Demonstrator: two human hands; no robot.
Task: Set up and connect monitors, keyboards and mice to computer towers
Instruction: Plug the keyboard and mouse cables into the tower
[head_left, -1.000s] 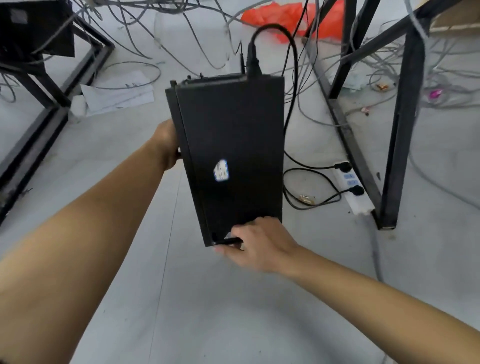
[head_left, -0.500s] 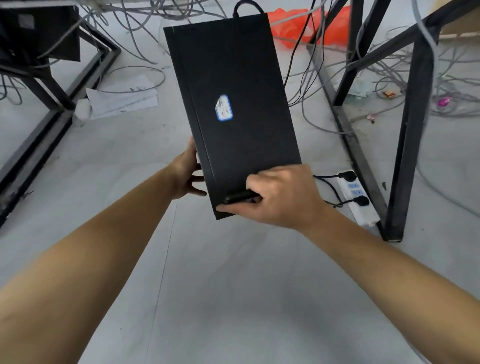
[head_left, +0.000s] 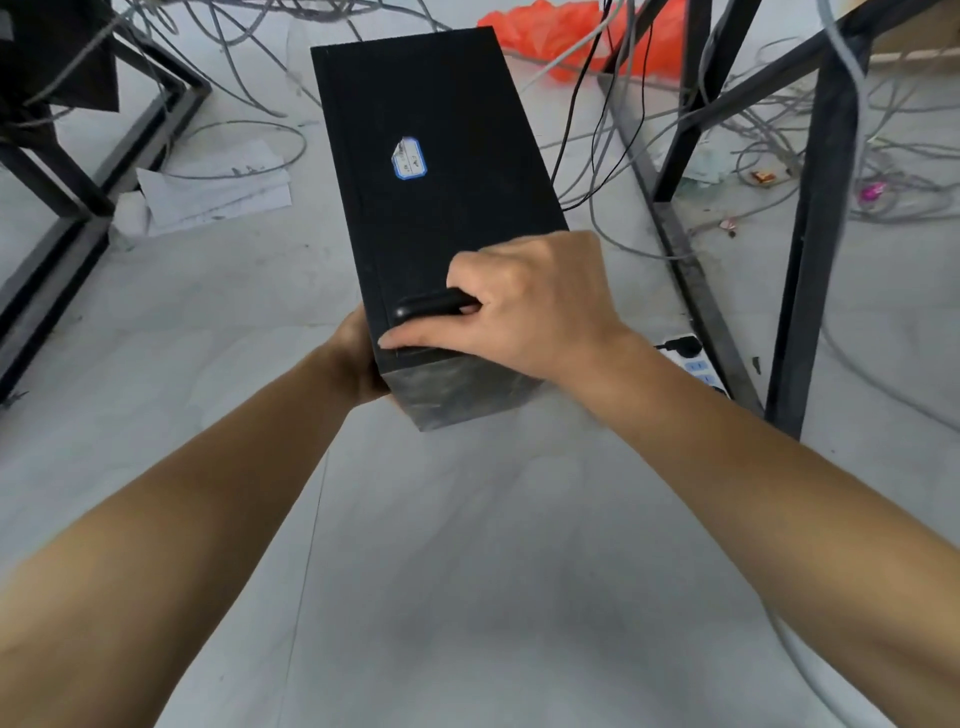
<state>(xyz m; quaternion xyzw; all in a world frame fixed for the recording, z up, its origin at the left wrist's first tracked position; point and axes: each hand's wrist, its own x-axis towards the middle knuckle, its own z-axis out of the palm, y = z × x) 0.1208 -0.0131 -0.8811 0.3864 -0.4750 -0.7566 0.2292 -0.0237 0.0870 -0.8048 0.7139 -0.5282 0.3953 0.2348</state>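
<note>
A black computer tower (head_left: 431, 208) with a small blue-edged sticker (head_left: 409, 158) is held above the grey floor, its long side panel facing up. My right hand (head_left: 524, 306) grips the black handle at the tower's near end, fingers curled round it. My left hand (head_left: 358, 358) holds the tower's near left edge from below; its fingers are hidden behind the case. The tower's rear ports and cables are out of sight at the far end.
A black metal desk frame (head_left: 810, 249) stands to the right, with a white power strip (head_left: 696, 364) by its foot. Another frame (head_left: 78, 187) is on the left. Loose grey and black cables, papers (head_left: 213, 192) and an orange bag (head_left: 576, 36) litter the floor.
The tower has tipped so its side panel faces up and come nearer to me. My right hand stays on the handle; my left hand has slid from mid-edge to the near corner.
</note>
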